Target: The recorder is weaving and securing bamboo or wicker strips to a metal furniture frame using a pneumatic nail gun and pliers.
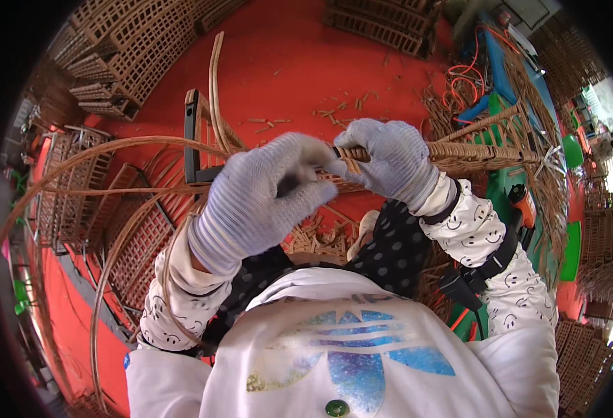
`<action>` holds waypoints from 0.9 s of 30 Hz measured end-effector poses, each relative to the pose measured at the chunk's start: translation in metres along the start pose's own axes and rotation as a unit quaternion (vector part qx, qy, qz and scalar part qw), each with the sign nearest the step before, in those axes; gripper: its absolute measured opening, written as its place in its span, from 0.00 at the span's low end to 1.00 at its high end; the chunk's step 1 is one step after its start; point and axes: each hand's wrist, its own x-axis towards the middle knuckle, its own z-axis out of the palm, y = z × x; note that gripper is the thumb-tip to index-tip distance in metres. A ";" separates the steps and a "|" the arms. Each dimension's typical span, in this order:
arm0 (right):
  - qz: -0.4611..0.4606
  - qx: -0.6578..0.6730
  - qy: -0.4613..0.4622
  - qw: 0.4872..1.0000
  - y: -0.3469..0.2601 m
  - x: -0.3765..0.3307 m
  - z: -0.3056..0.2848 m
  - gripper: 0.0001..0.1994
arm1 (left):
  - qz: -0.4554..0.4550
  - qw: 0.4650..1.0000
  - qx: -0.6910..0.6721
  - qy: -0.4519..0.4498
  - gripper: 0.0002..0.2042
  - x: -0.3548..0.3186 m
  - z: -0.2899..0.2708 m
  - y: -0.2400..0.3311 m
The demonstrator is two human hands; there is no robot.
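Observation:
A bar wrapped in brown rattan-like strands (452,152) runs across in front of me. My right hand (393,160), in a pale grey knitted glove, is closed round its left part, with a short loose strand end by the fingers. My left hand (261,195), gloved alike, is just left of it, fingers bent toward the bar and thumb apart from them. Its fingertips are blurred, so what they hold, if anything, does not show. Long brown strands (132,143) pass behind the left hand and arc out to the left. A black frame corner (192,136) stands beyond that hand.
Stacked brown lattice woven pieces (150,52) fill the far left; more lie at left. Strand offcuts (317,240) litter the red floor (285,76). At right are a green surface (508,181), an orange-and-black tool (522,205), bundled strands and an orange cord (463,73).

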 end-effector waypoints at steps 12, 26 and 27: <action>0.057 0.021 -0.020 0.998 -0.016 -0.016 -0.007 0.30 | 0.013 0.995 0.077 0.055 0.08 0.031 0.011 -0.033; 0.046 0.030 0.002 0.998 -0.042 -0.074 -0.009 0.29 | -0.308 0.936 -0.135 -0.099 0.05 0.001 0.034 -0.028; 0.047 0.023 0.009 0.999 -0.041 -0.079 -0.009 0.30 | -0.319 0.932 -0.132 -0.109 0.05 -0.001 0.037 -0.030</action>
